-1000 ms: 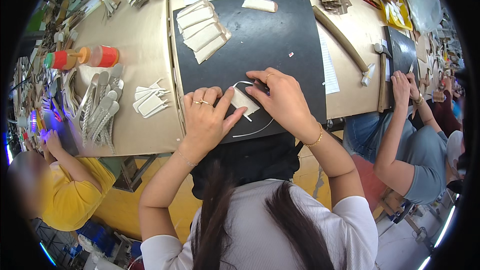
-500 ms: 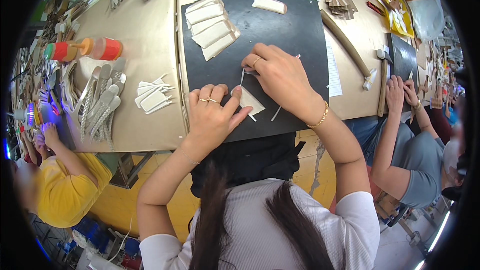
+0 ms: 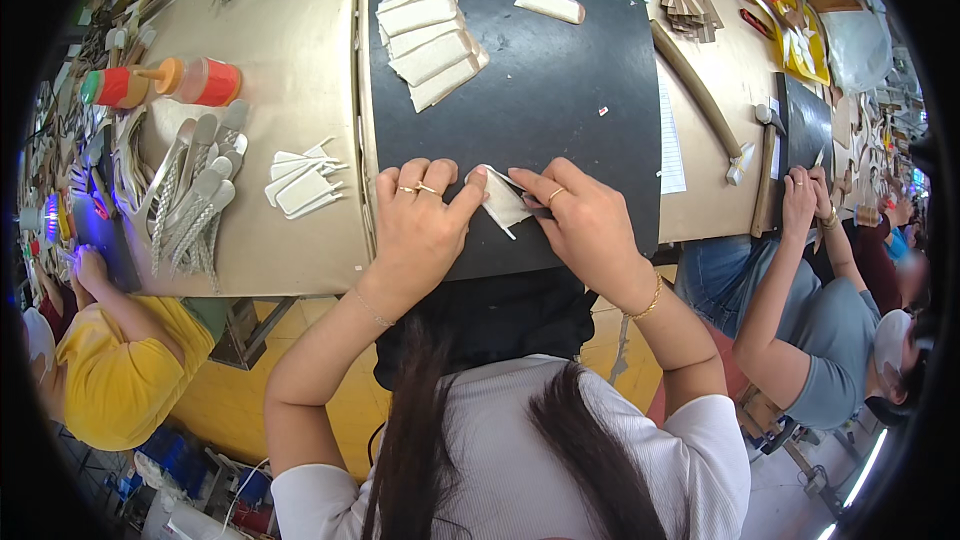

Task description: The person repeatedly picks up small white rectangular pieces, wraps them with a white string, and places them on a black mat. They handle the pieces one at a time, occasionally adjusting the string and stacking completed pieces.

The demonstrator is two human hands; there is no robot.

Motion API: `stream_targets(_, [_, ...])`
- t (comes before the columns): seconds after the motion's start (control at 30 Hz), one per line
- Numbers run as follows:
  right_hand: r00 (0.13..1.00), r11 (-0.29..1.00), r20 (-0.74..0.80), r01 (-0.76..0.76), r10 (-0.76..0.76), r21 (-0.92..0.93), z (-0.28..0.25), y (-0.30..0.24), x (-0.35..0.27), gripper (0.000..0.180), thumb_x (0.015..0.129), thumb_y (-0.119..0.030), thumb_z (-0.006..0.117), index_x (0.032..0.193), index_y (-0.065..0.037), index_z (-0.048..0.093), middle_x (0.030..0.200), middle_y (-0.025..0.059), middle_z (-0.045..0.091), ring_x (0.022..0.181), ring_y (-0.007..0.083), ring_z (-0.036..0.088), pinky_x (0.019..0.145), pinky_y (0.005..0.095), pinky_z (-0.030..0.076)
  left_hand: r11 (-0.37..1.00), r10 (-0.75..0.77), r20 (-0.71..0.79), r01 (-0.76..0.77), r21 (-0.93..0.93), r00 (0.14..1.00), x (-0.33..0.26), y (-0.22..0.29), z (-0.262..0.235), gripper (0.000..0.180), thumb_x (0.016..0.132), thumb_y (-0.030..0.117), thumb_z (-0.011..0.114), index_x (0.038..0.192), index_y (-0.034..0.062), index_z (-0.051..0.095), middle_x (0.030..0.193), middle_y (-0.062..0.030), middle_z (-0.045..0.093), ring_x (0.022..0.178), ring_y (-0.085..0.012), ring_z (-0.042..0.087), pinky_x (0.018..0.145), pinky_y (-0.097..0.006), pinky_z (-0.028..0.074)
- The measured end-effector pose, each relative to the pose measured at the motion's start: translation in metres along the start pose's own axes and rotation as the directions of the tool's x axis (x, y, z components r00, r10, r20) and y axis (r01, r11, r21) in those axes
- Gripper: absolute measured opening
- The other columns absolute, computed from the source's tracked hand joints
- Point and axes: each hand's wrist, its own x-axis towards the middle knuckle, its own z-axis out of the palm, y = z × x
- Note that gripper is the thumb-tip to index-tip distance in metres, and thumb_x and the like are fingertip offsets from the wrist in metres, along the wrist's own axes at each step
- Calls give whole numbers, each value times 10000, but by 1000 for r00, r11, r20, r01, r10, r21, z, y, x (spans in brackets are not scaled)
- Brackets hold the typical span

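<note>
A small cream tab-shaped piece (image 3: 503, 204) lies on the black mat (image 3: 560, 80), with a thin white strip showing at its lower edge. My left hand (image 3: 425, 220) keeps hold of its upper left side with the thumb and forefinger. At the right side of the piece, my right hand (image 3: 590, 225) is closed around a small dark tool (image 3: 537, 208). Its tip touches or nearly touches the piece; the fingers cover most of it, so its kind is unclear. Farther back on the mat are a fanned stack of cream padded pieces (image 3: 425, 40) and a single one (image 3: 550, 4).
To the left are white tabs (image 3: 303, 180), braided grey straps (image 3: 205, 190) and red-labelled bottles (image 3: 205, 81). A hammer (image 3: 765, 160) and a long curved brown piece (image 3: 695, 90) lie to the right. Co-workers sit on both sides, one's hands (image 3: 805, 195) near the hammer.
My right hand has come down toward me, from above the cream piece to its right side, bringing the dark tool along. My left hand has hardly moved. The right co-worker's hands have shifted.
</note>
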Motion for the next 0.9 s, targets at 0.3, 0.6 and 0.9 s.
stream_targets(0.3, [991, 990, -48, -120, 124, 71, 6, -6, 4, 288, 896, -200, 760, 1142, -50, 743, 991, 72, 644, 805, 280, 705, 689, 390, 571, 1000, -10, 9, 10, -11, 1000, 1, 1, -1, 292, 827, 244, 818, 1095, 146, 758, 967, -25, 573, 940, -220, 555, 810, -402, 382])
stream_targets(0.6, [979, 959, 91, -198, 183, 201, 8, 0, 43, 171, 880, -172, 778, 948, -21, 739, 904, 104, 682, 768, 310, 679, 690, 390, 543, 1000, -6, 18, 6, -8, 1000, 1, 0, -2, 297, 833, 236, 814, 1111, 151, 758, 970, -23, 568, 957, -218, 551, 829, -398, 379])
stream_targets(0.9, [989, 989, -81, 112, -120, -101, 7, -2, 7, 306, 721, 21, 745, 1007, -84, 773, 862, 34, 582, 811, 229, 591, 643, 363, 527, 1000, -28, 30, 29, -8, 999, 2, 2, -3, 272, 847, 243, 808, 1097, 151, 754, 966, -20, 565, 960, -218, 548, 846, -401, 376])
